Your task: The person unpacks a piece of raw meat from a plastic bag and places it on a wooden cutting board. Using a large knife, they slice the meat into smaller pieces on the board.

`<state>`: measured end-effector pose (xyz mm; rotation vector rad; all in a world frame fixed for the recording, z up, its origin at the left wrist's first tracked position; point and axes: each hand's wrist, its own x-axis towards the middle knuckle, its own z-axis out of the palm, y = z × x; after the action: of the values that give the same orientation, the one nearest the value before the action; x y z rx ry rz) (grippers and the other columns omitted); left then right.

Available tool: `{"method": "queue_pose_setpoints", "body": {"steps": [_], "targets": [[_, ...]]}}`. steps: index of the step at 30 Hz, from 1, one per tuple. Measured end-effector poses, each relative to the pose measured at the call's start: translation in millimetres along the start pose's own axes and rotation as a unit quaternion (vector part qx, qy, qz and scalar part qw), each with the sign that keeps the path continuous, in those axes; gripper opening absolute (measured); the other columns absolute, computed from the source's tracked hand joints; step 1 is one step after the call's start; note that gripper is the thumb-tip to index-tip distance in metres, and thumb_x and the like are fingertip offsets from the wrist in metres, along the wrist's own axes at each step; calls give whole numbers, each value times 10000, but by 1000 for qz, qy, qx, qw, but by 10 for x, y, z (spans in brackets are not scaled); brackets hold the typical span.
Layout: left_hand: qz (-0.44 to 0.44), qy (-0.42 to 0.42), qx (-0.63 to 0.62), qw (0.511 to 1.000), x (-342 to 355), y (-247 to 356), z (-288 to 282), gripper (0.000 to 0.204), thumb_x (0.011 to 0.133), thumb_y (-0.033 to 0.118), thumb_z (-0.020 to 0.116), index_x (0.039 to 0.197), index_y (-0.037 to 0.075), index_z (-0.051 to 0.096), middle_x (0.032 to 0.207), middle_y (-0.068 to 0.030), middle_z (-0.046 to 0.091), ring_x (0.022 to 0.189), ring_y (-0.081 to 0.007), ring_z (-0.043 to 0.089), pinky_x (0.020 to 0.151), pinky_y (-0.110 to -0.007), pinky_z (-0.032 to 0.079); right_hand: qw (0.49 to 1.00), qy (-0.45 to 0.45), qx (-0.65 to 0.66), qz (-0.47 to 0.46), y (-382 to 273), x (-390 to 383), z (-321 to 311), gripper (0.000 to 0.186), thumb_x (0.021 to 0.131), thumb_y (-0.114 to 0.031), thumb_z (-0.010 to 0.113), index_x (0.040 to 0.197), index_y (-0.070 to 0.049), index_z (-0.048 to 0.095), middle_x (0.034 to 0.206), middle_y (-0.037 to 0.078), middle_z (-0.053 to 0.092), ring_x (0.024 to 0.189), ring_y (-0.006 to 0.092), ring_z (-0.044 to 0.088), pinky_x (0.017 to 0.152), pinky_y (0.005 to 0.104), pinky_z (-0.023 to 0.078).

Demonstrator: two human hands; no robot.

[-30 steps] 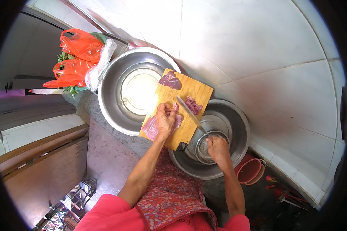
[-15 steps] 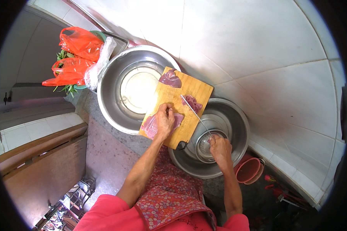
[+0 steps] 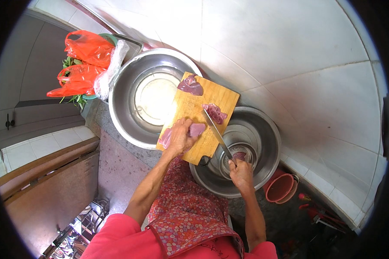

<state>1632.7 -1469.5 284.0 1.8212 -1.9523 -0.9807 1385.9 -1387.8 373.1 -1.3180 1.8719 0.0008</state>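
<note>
A wooden cutting board (image 3: 211, 93) rests slanted across the rims of two metal basins. My right hand (image 3: 241, 173) is closed round the handle of a knife (image 3: 216, 134), whose blade angles up and left over the board's right edge, its tip beside a pile of cut meat (image 3: 214, 113). My left hand (image 3: 181, 137) has its fingers curled down on a piece of raw meat (image 3: 197, 129) at the board's near end. Another dark red piece of meat (image 3: 190, 85) lies at the far end. In the right basin, partly behind the knife and hand, a small bowl (image 3: 251, 149) holds some meat (image 3: 240, 155).
The large left basin (image 3: 119, 123) has liquid in it. The right basin (image 3: 272, 142) stands against the tiled wall. Red plastic bags (image 3: 88, 49) with green leaves are at the far left. Red buckets (image 3: 279, 188) stand at the lower right.
The knife has turned so that its broad side shows, and my right hand has moved slightly nearer me. My left hand has shifted a little left and down on the meat.
</note>
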Motion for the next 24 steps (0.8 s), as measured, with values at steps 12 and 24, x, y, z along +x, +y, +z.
{"method": "queue_pose_setpoints", "body": {"steps": [12, 24], "targets": [[-51, 216, -64, 973, -100, 54, 15, 578, 755, 122, 807, 1275, 15, 578, 1203, -180, 568, 1138, -334, 558, 961, -436, 475, 1000, -7, 14, 9, 28, 42, 124, 255, 939, -241, 593, 942, -8, 695, 844, 267, 672, 839, 476, 644, 773, 550, 485], [178, 126, 27, 976, -249, 110, 222, 287, 759, 32, 751, 1029, 32, 653, 947, -131, 552, 897, -339, 567, 767, -426, 464, 997, 40, 62, -22, 32, -62, 179, 227, 938, -192, 608, 1045, -18, 707, 798, 266, 662, 762, 457, 656, 687, 508, 499]]}}
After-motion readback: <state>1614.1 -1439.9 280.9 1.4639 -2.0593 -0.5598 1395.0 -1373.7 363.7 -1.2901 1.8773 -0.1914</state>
